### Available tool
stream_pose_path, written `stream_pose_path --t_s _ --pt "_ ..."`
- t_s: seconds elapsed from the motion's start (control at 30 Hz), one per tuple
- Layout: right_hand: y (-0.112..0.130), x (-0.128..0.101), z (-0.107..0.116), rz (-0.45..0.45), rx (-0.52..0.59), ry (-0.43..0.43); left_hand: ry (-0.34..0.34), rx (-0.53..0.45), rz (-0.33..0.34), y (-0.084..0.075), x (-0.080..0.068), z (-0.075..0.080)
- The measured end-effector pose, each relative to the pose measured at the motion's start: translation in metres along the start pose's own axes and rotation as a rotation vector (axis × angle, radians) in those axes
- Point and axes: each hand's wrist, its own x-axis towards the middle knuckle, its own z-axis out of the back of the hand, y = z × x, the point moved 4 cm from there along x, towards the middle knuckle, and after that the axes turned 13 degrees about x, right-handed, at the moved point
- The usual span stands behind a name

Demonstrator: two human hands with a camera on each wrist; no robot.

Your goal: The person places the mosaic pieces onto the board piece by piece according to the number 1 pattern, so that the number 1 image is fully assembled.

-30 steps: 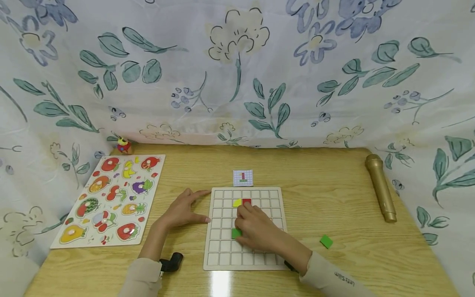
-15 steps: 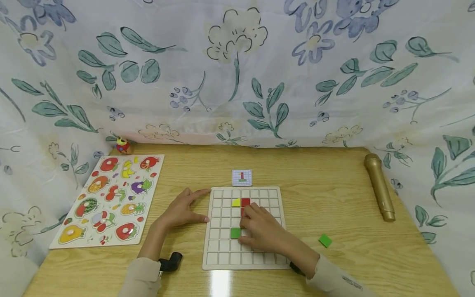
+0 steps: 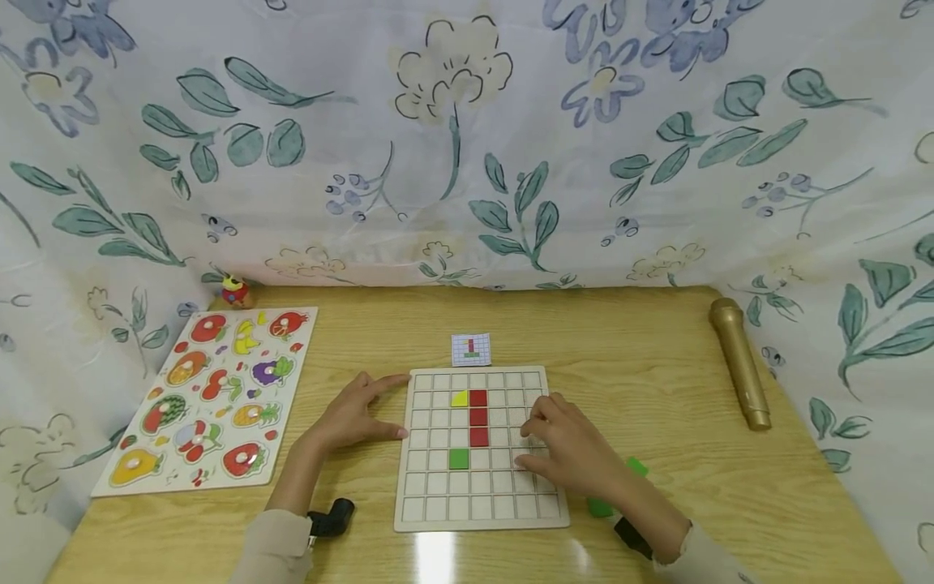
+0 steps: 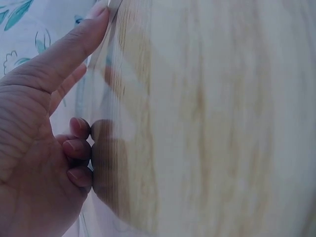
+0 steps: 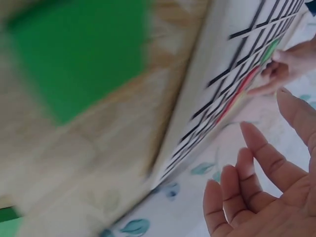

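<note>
The right hand [image 3: 572, 450] hovers over the right-hand side of the grid board [image 3: 481, 519], its fingers loosely spread and holding nothing; the wrist view shows the same hand [image 5: 269, 182] with its fingers apart and relaxed. Just to that hand's left, three red tiles [image 3: 477, 417] lie in a column in the board's squares, with a yellow tile [image 3: 459, 398] touching the top one on its far side from the hand, and a single green tile [image 3: 458, 459] sits lower down, one square to the left of the column. Close behind the right hand, off the board on the table [image 3: 657, 357], lie two loose green squares [image 3: 600, 508], one partly hidden by the wrist; one of them fills the near corner of the right wrist view [image 5: 79, 54], blurred. The left hand [image 3: 355, 415] rests flat on the table against the board's left edge, forefinger stretched along the top corner and thumb touching the side; the left wrist view shows the other fingers [image 4: 76, 148] curled under against the wood. Beyond the board, a small pattern card [image 3: 470, 349] lies on the table. Further left of the left hand lies a fruit puzzle [image 3: 212, 389], and well to the right of the right hand lies a gold microphone [image 3: 739, 361].
</note>
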Motion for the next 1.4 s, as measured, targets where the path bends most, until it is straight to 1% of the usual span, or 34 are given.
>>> stream_pose_path --t_s 0.23,0.43,0.53,0.67,0.83,0.97,1.13,1.3,1.4 --pt "-0.021 -0.031 0.014 -0.087 0.016 -0.034 0.011 -0.013 -0.015 -0.002 0.002 -0.003" --pt "-0.037 -0.054 0.026 -0.141 0.056 -0.077 0.01 0.003 -0.002 0.0 0.002 -0.001" --pt "-0.044 -0.062 0.03 -0.165 0.091 -0.08 0.002 0.0 0.015 0.002 0.0 0.001" --pt "-0.054 -0.069 0.034 -0.163 0.139 -0.088 -0.002 0.009 0.026 0.005 -0.002 0.004" --pt "-0.062 -0.075 0.036 -0.132 0.162 -0.088 -0.01 0.04 0.014 0.008 -0.003 0.005" --pt "-0.067 -0.079 0.038 -0.146 0.145 -0.085 -0.003 0.048 0.018 0.01 -0.003 0.005" --pt "-0.073 -0.087 0.041 -0.202 0.103 -0.09 0.001 0.039 0.012 0.008 -0.002 0.004" --pt "-0.08 -0.095 0.045 -0.253 0.06 -0.116 0.009 0.033 0.016 0.005 0.001 0.001" --pt "-0.083 -0.099 0.047 -0.276 0.055 -0.124 0.016 0.032 0.018 0.002 0.002 0.0"
